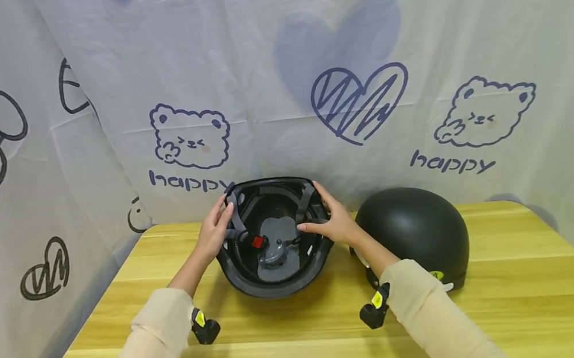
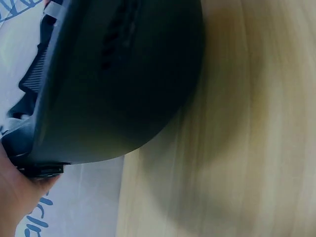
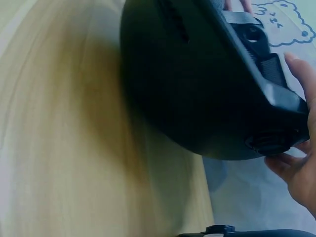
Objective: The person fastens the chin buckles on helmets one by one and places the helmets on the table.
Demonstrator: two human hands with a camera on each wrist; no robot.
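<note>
Between the two hands a black helmet (image 1: 279, 288) is tipped so that its hollow inside faces the head camera. Grey straps, a red buckle (image 1: 258, 242) and a grey lining (image 1: 291, 224) show within it. My left hand (image 1: 214, 230) grips the rim on the left, thumb at the edge. On the other side my right hand (image 1: 336, 220) holds the rim, with its thumb reaching over the inside and the other fingers behind the shell. In both wrist views the smooth outer shell (image 2: 123, 98) hangs over the table, casting a shadow on it.
A second black helmet (image 1: 411, 230), dome up, stands on the wooden table (image 1: 294, 357) at the right, close beside my right forearm. Behind the table hangs a pale cloth (image 1: 267, 77) printed with hearts and bears. Small black cameras (image 1: 205, 328) sit at both wrists.
</note>
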